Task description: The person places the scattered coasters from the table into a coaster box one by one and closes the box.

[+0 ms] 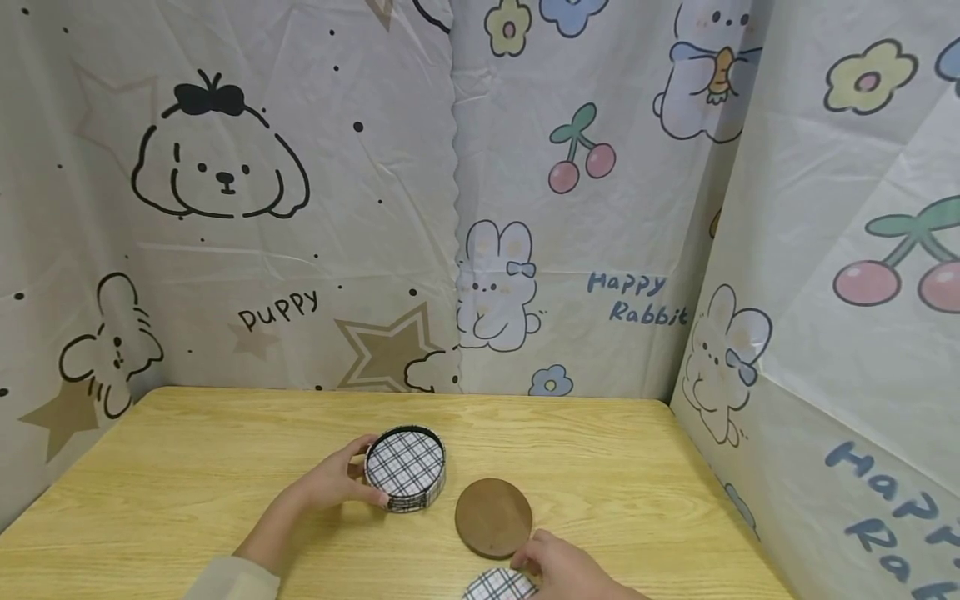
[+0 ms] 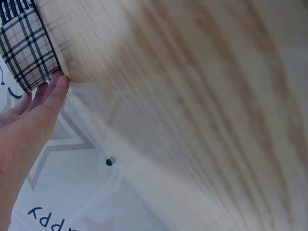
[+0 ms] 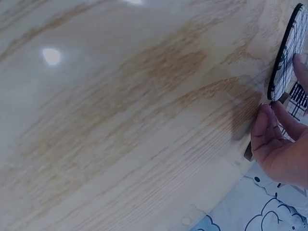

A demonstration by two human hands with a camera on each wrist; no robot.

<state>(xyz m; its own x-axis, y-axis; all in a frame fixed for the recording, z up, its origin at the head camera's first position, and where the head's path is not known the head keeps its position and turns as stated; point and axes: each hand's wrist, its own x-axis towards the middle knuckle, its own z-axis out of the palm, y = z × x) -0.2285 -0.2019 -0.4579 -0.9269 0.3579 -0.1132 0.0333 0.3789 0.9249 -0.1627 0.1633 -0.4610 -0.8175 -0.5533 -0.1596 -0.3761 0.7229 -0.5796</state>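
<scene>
My left hand (image 1: 327, 483) grips a round plaid coaster holder (image 1: 415, 502) from its left side, thumb at the front and fingers behind. A black-and-white plaid coaster (image 1: 406, 461) lies face up inside it. In the left wrist view, fingertips press against the plaid side wall (image 2: 31, 48) of the holder. My right hand (image 1: 567, 568) pinches another round plaid coaster (image 1: 498, 586) at its edge, by the front of the table. The right wrist view shows this coaster (image 3: 288, 55) tilted, its dark rim facing the camera. Beside that hand lies a plain brown disc (image 1: 493, 518).
All of this is on a yellow wood-grain table (image 1: 225, 450). Cloth sheets with cartoon prints (image 1: 225, 333) hang behind the table and along its right side (image 1: 817, 375).
</scene>
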